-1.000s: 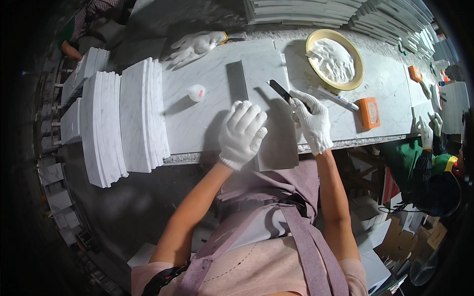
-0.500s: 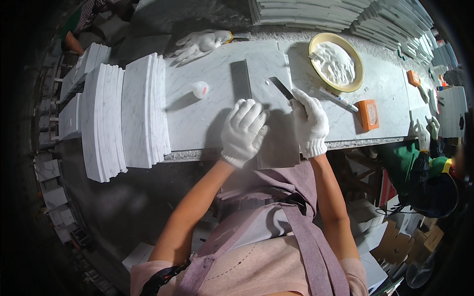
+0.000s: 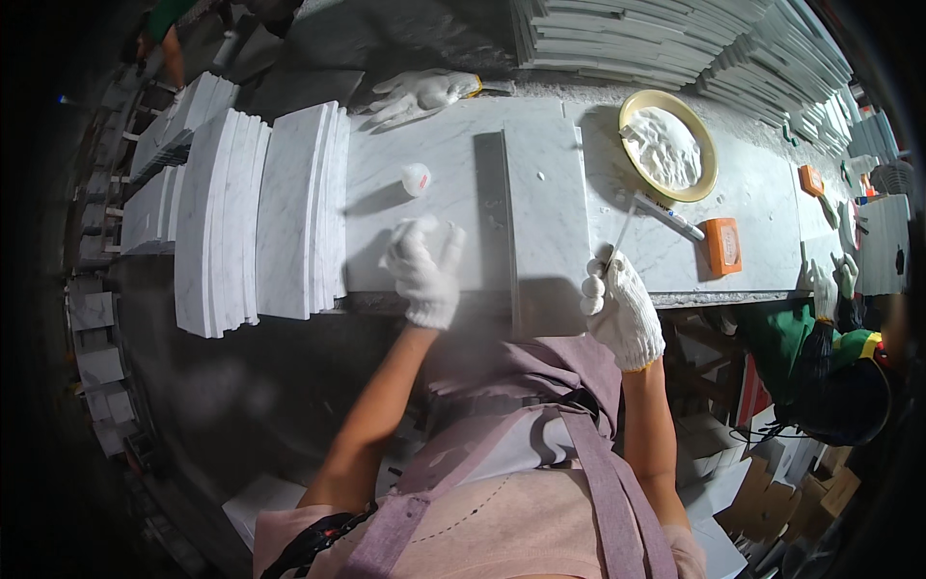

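In the middle of the frame, the pale stone slab (image 3: 547,222) lies with its lower end jutting past the near edge of the counter (image 3: 762,217), so a lean or knock on that end could shift it or chip its rim. Right of centre, the right hand (image 3: 627,314) has its fingers closed around a narrow blade (image 3: 623,233), and a slip could score the stone; left of centre, the left hand (image 3: 424,275), fingers loosely curled and parted around nothing visible, stands apart, leaving the slab unsteadied.
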Demonstrator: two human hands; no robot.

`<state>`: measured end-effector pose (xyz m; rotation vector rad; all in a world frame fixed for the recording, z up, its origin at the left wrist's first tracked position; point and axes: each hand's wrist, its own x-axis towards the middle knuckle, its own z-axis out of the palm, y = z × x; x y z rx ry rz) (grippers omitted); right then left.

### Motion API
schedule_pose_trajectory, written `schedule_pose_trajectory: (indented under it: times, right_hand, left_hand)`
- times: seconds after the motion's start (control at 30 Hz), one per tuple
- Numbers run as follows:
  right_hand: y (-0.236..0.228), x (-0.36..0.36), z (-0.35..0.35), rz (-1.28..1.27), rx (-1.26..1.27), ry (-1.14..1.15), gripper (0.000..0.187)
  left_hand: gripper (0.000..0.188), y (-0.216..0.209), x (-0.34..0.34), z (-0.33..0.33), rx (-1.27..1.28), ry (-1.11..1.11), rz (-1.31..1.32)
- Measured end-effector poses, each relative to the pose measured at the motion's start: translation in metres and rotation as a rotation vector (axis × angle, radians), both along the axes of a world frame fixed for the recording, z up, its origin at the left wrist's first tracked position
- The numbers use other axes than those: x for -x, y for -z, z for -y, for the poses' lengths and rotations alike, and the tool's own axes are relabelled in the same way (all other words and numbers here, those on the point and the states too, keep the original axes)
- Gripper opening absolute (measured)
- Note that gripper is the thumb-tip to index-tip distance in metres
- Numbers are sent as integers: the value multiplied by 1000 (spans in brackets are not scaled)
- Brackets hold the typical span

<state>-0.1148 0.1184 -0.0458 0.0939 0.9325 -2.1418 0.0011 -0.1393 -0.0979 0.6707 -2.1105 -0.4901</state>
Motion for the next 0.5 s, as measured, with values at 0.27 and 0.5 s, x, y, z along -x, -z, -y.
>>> schedule_pose_trajectory:
  times: [0.27, 0.5]
  right_hand:
    - [-22, 5, 21, -111, -76, -73, 22]
    - [-23, 25, 14, -377, -500, -69, 60]
  left_hand:
    - [58, 4, 29, 63, -92, -174, 192]
    - [40, 6, 51, 63, -233, -163, 118]
